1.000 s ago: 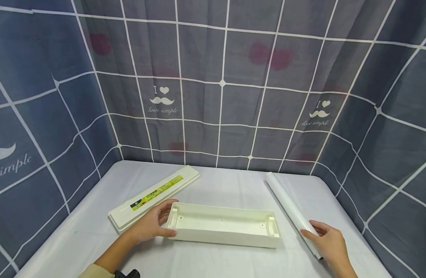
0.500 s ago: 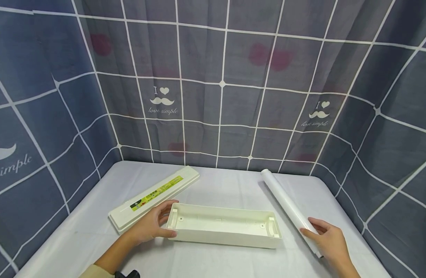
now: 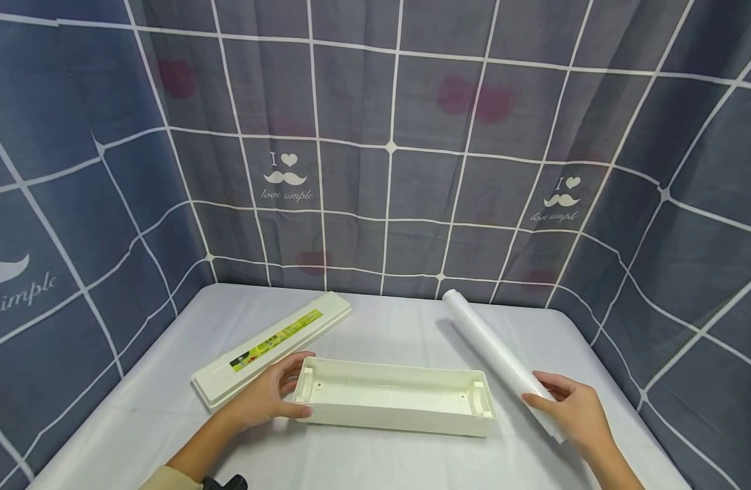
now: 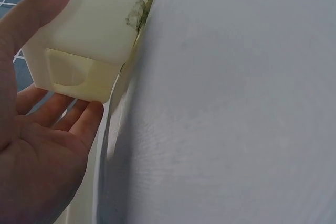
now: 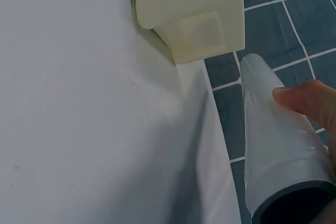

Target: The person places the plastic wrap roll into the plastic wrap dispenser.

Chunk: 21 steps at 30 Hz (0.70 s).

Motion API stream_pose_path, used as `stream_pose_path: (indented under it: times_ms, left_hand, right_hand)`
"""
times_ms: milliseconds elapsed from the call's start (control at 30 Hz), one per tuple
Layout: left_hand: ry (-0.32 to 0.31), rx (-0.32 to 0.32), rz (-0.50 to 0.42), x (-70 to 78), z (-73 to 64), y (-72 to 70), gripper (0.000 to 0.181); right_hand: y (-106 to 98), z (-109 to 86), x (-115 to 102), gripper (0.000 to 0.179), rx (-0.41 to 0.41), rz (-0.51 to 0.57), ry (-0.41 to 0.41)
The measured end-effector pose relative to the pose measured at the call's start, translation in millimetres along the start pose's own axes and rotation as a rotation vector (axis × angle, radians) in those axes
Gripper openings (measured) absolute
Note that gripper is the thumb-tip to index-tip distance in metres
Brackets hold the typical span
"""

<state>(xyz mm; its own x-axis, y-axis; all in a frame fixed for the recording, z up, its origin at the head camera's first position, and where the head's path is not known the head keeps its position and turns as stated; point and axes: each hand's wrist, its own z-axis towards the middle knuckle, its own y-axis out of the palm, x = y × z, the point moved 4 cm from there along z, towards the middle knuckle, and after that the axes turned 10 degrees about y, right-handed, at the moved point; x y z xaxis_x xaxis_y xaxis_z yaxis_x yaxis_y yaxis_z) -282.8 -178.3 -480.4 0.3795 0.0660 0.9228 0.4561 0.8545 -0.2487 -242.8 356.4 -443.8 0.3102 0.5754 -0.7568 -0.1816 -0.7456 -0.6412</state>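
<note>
A long cream plastic box (image 3: 393, 416), its top side uncovered, sits on the table in the head view. My left hand (image 3: 266, 398) grips its left end, thumb on the near wall and fingers at the end and far side. In the left wrist view the thumb and fingers (image 4: 86, 124) span that end of the box (image 4: 89, 30). My right hand (image 3: 574, 414) holds a white roll of plastic film (image 3: 494, 354) near its closer end. The roll slants away to the left, right of the box and apart from it. Its hollow core faces the right wrist view.
A long cream lid (image 3: 274, 350) with a green and yellow label lies slantwise behind my left forearm. White cloth (image 3: 406, 327) covers the table. Grey-blue checked curtains (image 3: 350, 170) close in the back and both sides.
My right hand has shifted a little left and away from me with the roll, whose far end has swung left. The left hand, box and lid stay as they were.
</note>
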Motion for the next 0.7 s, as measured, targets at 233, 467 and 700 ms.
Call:
stream_pose_path:
  times_ms: [233, 467, 700]
  left_hand:
    - [-0.004, 0.001, 0.015, 0.5, 0.1, 0.6, 0.099]
    - [0.004, -0.006, 0.019, -1.5, 0.4, 0.3, 0.099]
    - [0.015, -0.012, 0.021, -1.6, 0.4, -0.6, 0.098]
  right_hand:
    - [3, -3.8, -12, 0.070, -0.037, 0.035, -0.023]
    - [4, -6.3, -25, 0.068, -0.050, 0.046, -0.065]
    - [7, -4.0, -36, 0.065, -0.095, 0.102, -0.133]
